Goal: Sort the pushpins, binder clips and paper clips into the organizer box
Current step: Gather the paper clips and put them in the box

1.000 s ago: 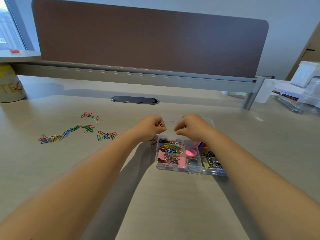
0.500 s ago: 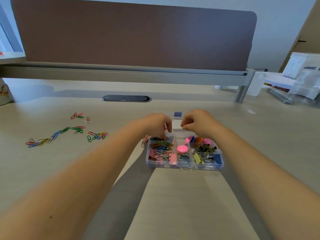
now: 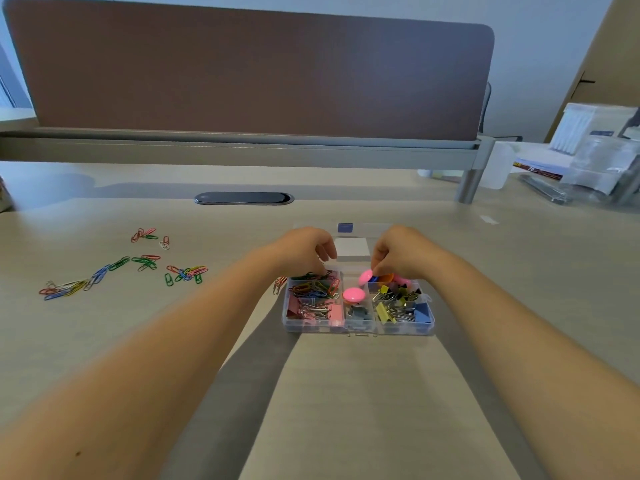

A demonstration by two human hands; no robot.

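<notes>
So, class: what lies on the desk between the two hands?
In the head view, a white pad lies between the left hand and right hand, behind the box.

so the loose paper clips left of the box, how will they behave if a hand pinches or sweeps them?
The loose paper clips are thin wire lying flat on the desk, so probably light and hard to pinch. Several overlap in clusters, so they may snag and lift as chains. A sweep would likely slide rather than roll them.

Brown divider panel [image 3: 249, 74] backs the desk [image 3: 346, 393]; oval grommet [image 3: 243, 198] beneath.
</notes>
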